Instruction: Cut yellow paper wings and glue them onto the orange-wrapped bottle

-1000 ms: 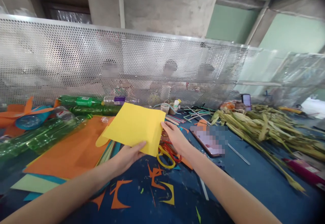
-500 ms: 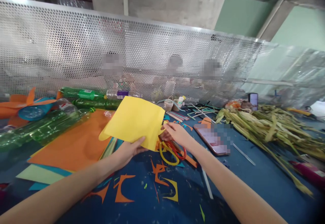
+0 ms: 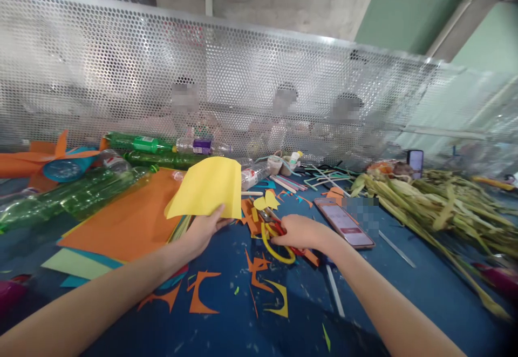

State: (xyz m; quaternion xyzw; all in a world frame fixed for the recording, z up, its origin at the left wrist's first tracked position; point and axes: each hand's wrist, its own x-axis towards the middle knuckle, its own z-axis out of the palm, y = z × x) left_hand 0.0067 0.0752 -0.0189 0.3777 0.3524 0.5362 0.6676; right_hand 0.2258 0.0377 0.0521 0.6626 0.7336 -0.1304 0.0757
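My left hand [image 3: 208, 226] pinches the lower edge of a sheet of yellow paper [image 3: 208, 187], thumb on top and fingers under it. The sheet is held up and bends slightly. To its right, my right hand [image 3: 299, 231] is closed around the handles of scissors [image 3: 279, 243] with yellow and red loops, which lie on the table. Some of its fingers are hidden behind the hand. Small yellow paper cutouts [image 3: 266, 200] lie just beyond the scissors, over orange scraps [image 3: 249, 214]. A stack of coloured sheets topped with orange paper [image 3: 125, 222] lies beside my left forearm.
Green plastic bottles [image 3: 97, 192] and an orange paper flower [image 3: 44, 157] stand left. A phone [image 3: 343, 224], straws [image 3: 287, 184] and dried husks [image 3: 429, 200] lie right. Orange offcuts [image 3: 204, 292] dot the blue table [image 3: 226, 330]. Behind is a perforated metal screen [image 3: 243, 76].
My right hand has left the paper's right edge and come down onto the scissors handles. The yellow sheet, still in my left hand, now stands away from the scissors. Yellow cutouts are newly visible.
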